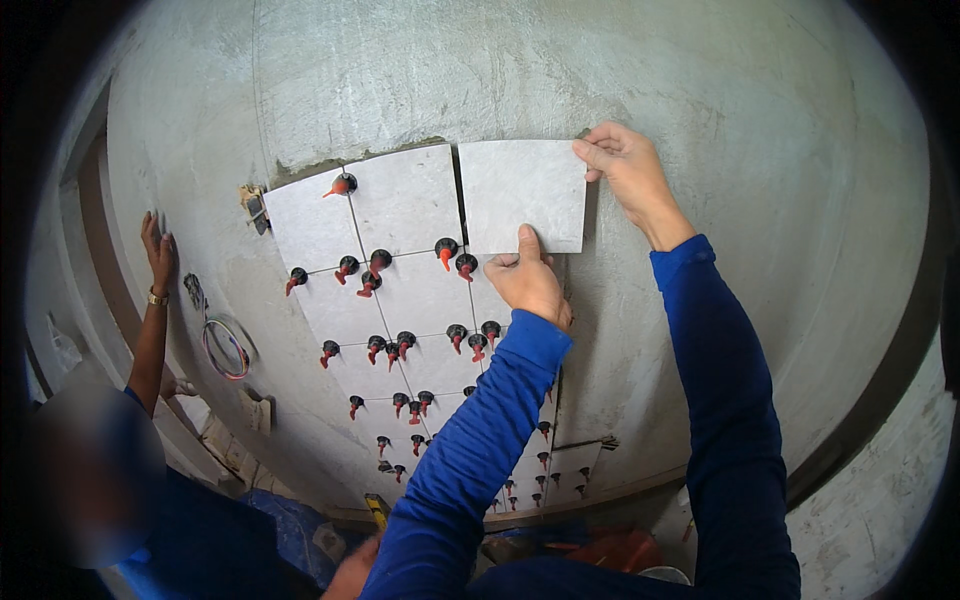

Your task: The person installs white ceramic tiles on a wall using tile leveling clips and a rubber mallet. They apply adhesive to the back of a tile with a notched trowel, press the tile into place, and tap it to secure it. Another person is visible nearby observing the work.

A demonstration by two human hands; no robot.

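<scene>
A pale grey square wall tile (522, 190) is held up against the wall, at the right end of the top row of tiles. My left hand (532, 285) grips its bottom edge, thumb on the face and fingers partly hidden behind. At the upper right corner, my right hand (630, 175) pinches the tile between thumb and fingers. A dark gap separates this tile from the neighbouring tile (405, 200) on its left. Black tile levelers with red handles, such as this one (466, 266) just below the held tile, sit along the joints of the tiles lower down.
A co-worker (200, 530) is at the lower left, one hand (160, 255) raised against the wall. Coiled wires (226, 348) hang from the wall, and an electrical box (254, 208) is set beside the top row. A yellow tool (378, 510) shows low down. Bare grey plaster (800, 250) lies to the right.
</scene>
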